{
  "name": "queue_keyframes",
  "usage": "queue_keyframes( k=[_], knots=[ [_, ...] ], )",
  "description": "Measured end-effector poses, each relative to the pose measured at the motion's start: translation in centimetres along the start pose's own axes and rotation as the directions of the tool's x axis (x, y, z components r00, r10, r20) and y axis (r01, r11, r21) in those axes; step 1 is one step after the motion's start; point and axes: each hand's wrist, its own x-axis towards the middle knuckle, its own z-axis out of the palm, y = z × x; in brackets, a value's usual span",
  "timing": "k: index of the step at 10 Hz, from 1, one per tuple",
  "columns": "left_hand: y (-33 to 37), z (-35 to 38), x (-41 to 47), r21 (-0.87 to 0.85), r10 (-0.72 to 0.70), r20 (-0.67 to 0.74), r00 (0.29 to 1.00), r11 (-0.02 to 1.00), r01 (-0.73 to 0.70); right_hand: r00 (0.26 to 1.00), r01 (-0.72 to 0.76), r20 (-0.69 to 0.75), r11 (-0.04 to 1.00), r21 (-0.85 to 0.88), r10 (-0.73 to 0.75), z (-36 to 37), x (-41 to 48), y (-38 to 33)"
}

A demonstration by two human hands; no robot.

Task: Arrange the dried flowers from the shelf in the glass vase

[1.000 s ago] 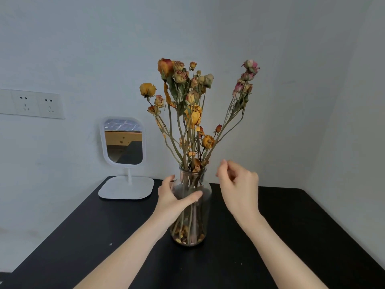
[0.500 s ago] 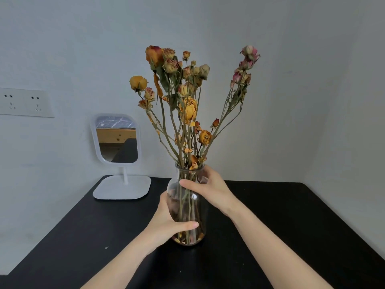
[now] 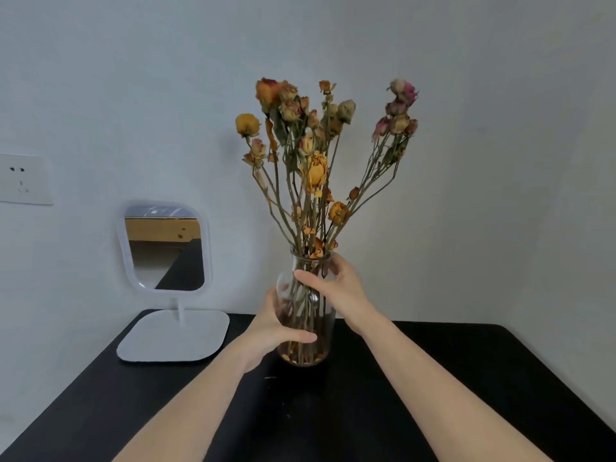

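Already done: the dried yellow and pink flowers [image 3: 316, 168] stand in the clear glass vase [image 3: 305, 315] on the black bench [image 3: 433, 378].
Hands: left hand [image 3: 273, 331] clasps the vase belly, right hand [image 3: 336, 288] clasps its neck.
Left: probably only final placing.

— Where is the left hand [image 3: 273, 331]?
— Low on the vase [image 3: 321, 320], thumb across its front.
— And the right hand [image 3: 340, 288]?
— Higher, fingers wrapped at the neck; both forearms reach forward.

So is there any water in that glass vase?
No, the glass vase shows only bare stems and loose dry petals at its bottom, with no water line, while the left hand and right hand grip it.
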Motion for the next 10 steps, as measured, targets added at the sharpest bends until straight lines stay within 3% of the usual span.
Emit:
queue_keyframes(
  k=[8,10],
  knots=[
    [-1.8,0.5,2.6,-0.055,-0.104,0.051,0.993,0.993,0.106,0.995,-0.092,0.021,0.994,-0.053,0.094,-0.4,2.3,2.8],
    [-1.6,0.2,0.1,-0.020,-0.117,0.006,0.993,0.993,0.117,0.996,-0.056,-0.071,0.996,-0.075,0.051,-2.0,-0.5,1.1]
  ],
)
